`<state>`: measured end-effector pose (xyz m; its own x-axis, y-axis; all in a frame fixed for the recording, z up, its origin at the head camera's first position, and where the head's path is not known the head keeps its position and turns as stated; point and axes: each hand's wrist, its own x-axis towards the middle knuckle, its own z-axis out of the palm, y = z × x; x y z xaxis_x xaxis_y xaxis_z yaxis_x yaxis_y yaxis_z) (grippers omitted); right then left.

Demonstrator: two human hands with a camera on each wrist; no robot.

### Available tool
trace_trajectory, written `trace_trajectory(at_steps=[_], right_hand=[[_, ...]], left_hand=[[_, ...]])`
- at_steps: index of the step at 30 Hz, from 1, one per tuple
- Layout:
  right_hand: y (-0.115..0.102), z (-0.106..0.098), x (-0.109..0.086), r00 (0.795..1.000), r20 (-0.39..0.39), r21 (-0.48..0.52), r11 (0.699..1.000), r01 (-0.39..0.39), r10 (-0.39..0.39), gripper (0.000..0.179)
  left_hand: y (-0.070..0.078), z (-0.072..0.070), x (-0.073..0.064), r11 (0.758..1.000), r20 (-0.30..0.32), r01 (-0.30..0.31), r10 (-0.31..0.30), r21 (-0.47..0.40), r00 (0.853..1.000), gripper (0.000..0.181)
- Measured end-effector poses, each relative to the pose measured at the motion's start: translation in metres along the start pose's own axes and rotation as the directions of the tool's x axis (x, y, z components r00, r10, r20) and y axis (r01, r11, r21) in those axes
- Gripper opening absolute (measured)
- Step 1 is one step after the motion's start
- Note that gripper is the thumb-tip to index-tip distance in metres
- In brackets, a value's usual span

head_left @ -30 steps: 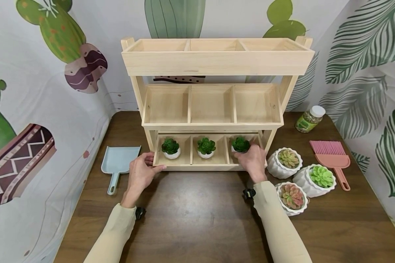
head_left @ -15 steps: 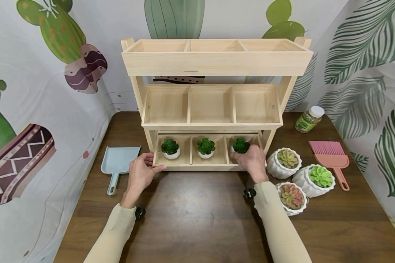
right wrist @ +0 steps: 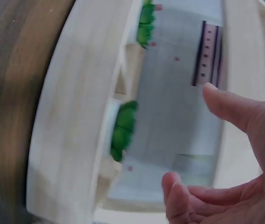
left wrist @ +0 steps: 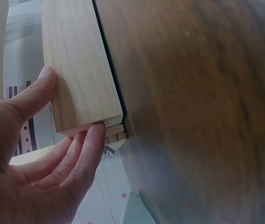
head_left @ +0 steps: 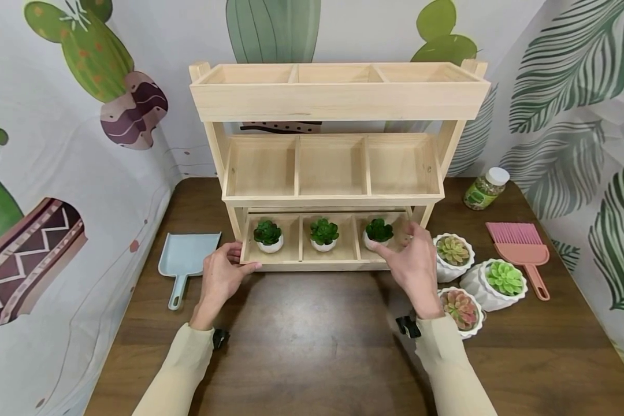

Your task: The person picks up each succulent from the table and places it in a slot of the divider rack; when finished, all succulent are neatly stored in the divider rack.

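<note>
A three-tier wooden shelf stands at the table's back. My left hand grips the left front corner of its bottom tray; in the left wrist view, the thumb is at one edge and the fingers lie against the end. Three small green succulents in white pots sit one per bottom compartment: a left succulent, a middle succulent and a right succulent. My right hand is beside the right one, thumb and fingers spread apart; the right wrist view shows nothing between them.
Right of the shelf stand three larger white pots with succulents: yellowish, bright green and reddish. Behind them is a white-lidded jar; a pink brush lies farther right. A light blue dustpan lies left.
My right hand has come away from the right succulent, moving right and slightly toward me, its fingers opened. The succulent stays in its compartment. The left hand keeps its grip on the tray corner.
</note>
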<state>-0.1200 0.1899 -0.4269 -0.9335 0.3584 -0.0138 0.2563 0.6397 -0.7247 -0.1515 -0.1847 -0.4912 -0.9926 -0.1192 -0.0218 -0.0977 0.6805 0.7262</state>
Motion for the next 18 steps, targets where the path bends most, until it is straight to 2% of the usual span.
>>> trace_trajectory(at_steps=[9, 18], right_hand=[[0.011, -0.03, -0.042, 0.985, -0.154, 0.02, 0.996, 0.087, -0.083, 0.081], [0.04, -0.046, -0.084, 0.941, -0.329, -0.011, 0.997, 0.079, -0.079, 0.083]], left_hand=[[0.0, 0.0, -0.001, 1.0, 0.001, -0.005, 0.005, -0.006, 1.0, 0.061], [-0.001, 0.0, -0.001, 1.0, 0.0, -0.009, 0.009, -0.004, 1.0, 0.061]])
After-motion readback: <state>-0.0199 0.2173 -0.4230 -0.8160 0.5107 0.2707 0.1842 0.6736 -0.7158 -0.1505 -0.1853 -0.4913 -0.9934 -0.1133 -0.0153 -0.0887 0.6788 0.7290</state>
